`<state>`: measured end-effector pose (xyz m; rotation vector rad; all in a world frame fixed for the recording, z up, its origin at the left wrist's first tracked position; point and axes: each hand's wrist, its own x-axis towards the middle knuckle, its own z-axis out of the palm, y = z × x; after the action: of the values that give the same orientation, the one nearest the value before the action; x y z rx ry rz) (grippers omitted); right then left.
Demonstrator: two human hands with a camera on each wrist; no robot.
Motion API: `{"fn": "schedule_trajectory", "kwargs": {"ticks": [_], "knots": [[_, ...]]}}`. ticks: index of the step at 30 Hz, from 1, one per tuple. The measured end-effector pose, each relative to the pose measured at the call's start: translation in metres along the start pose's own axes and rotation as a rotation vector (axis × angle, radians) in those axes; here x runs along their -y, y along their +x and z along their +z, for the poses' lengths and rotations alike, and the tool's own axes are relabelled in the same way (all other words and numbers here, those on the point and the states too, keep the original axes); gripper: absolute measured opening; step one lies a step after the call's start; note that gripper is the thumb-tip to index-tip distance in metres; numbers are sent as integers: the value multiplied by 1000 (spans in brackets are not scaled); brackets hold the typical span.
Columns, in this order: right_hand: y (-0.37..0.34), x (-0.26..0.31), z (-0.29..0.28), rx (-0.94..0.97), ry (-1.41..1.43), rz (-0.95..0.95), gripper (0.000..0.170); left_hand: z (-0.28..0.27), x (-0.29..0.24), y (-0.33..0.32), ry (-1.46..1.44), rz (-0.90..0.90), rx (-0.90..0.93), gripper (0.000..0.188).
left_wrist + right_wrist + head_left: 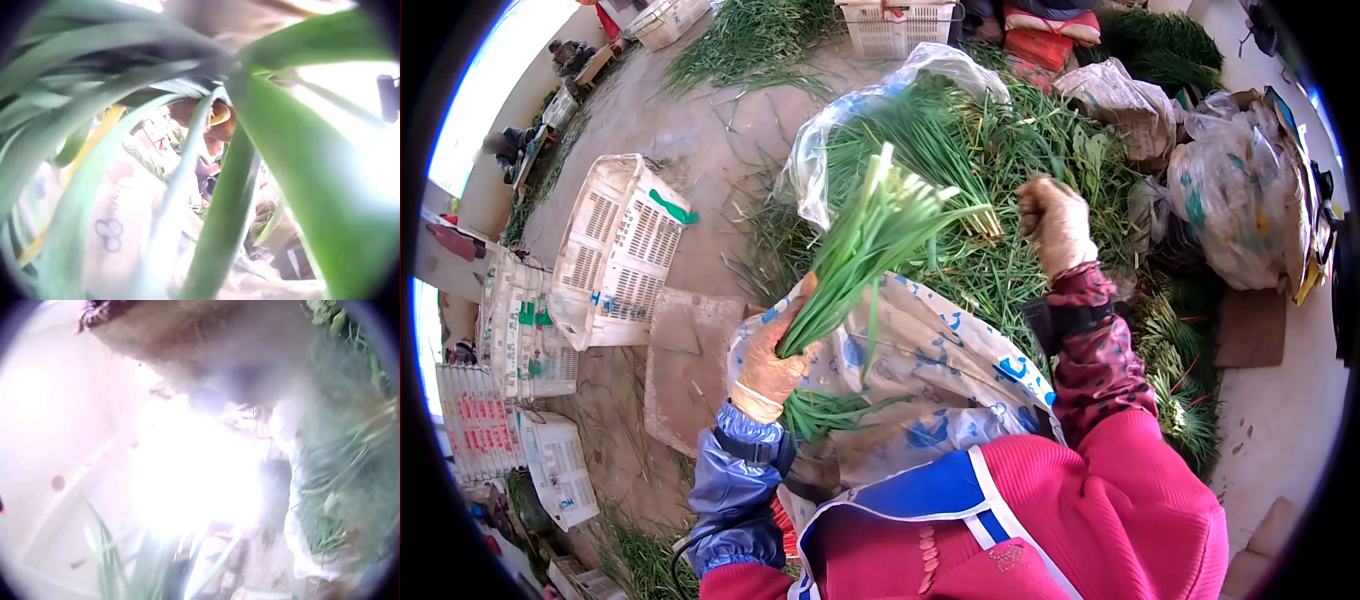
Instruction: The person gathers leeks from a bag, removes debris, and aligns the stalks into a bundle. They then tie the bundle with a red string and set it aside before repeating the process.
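A bunch of long green stalks with pale cut ends stands tilted over the person's lap, its white ends up. The left hand grips it round its leafy part; leaves hang below that hand. In the left wrist view, broad green leaves cross close to the camera, with some fingertips behind them. To the right of the bunch, apart from it, the right hand is raised over the green heap with its fingers curled; whether it holds anything is hidden. Glare fills much of the right wrist view.
Loose greens are heaped ahead, with more stalks on a clear plastic sheet. A patterned cloth covers the lap. White crates stand at the left, stuffed plastic bags at the right.
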<state>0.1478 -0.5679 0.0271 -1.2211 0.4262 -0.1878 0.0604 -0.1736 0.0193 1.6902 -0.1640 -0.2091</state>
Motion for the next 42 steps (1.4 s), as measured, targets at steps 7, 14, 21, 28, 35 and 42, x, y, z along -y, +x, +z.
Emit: {"fn": "schedule_trajectory", "kwargs": {"ticks": [7,14,21,28,35,42], "knots": [[-6,-5,-81,299,-1978,299,64,-4,-15,-4,616,458,-123,63],[-16,6,-2,849,-276,220,67,12,-47,-19,969,504,-43,77],[-18,-53,39,958,-775,132,72,36,-4,-57,1105,18,513,90],[-20,-73,25,933,-640,81,77,21,14,3,-157,-349,276,62],[-15,-81,6,857,-47,295,87,59,54,-11,-43,-442,97,49],[25,-75,-34,166,-411,189,50,68,54,-25,-138,-481,-53,39]]}}
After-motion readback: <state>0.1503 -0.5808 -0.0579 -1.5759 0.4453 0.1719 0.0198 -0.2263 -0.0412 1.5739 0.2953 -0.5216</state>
